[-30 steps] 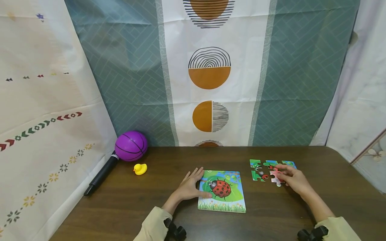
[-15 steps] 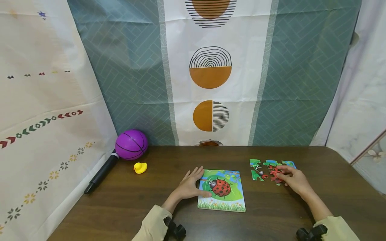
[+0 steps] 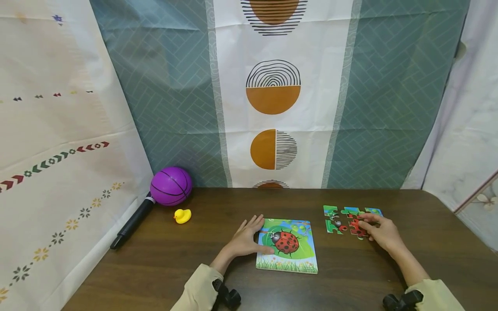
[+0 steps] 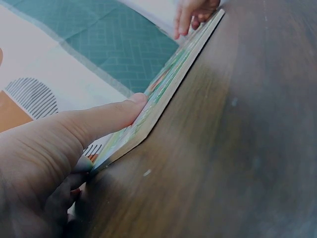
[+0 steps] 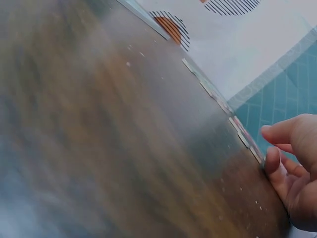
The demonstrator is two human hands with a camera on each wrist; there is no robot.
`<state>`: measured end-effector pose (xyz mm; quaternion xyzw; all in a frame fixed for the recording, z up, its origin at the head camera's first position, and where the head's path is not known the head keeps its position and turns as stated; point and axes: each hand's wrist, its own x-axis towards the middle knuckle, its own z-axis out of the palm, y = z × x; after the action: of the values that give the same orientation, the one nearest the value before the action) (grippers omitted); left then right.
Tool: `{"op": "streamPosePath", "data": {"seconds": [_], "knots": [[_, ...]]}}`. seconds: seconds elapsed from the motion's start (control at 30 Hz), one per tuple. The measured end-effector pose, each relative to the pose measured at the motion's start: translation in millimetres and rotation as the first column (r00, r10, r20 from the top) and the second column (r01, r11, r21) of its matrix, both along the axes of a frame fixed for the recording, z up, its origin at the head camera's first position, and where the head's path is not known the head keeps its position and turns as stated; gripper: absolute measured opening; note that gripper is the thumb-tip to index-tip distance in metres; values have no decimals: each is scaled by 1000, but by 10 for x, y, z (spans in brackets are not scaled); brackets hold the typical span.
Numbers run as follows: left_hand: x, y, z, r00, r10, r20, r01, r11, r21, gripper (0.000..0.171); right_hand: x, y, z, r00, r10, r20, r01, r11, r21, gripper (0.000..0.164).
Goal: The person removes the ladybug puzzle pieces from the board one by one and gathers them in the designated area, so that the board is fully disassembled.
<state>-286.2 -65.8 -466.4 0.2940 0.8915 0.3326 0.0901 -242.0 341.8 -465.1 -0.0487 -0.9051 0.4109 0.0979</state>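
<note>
A ladybird puzzle board point(image 3: 287, 246) lay flat at the desk's six o'clock, its picture showing a red ladybird on green leaves. Loose interlocked puzzle pieces point(image 3: 342, 219), green, blue and red, lay flat at its two o'clock.

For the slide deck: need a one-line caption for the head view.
Left hand rests on a ladybird puzzle board while the right hand touches loose puzzle pieces on a dark table.

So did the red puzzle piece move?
Yes. The red piece slid away from the person, joining the puzzle pieces that stayed put on the table, under the right hand.
</note>
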Motion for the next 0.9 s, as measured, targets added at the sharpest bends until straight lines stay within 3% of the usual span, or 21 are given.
{"op": "streamPosePath", "data": {"seconds": [0.17, 0.33, 0.47, 0.63, 0.73, 0.9], "knots": [[7, 3, -6, 1000, 0, 3, 0, 1000, -3, 100, 34, -223, 131, 1000, -12, -27, 13, 999, 38, 44], [14, 6, 0, 1000, 6, 9, -6, 1000, 2, 100, 49, -642, 198, 990, 140, 19, -137, 984, -112, 43], [15, 13, -5, 1000, 1, 2, -1, 1000, 10, 99, 78, -928, 170, 953, 297, 60, -285, 945, -158, 43], [14, 27, -6, 1000, -4, 0, 4, 1000, -1, 100, 122, -1090, 104, 888, 454, 79, -444, 888, -116, 47], [14, 24, -2, 1000, 0, 0, 0, 1000, -5, 100, 129, -1113, 85, 866, 490, 99, -483, 872, -86, 52], [17, 7, 13, 1000, 9, 13, -9, 1000, -6, 101, 122, -1125, 83, 856, 508, 95, -506, 861, -46, 54]]}}
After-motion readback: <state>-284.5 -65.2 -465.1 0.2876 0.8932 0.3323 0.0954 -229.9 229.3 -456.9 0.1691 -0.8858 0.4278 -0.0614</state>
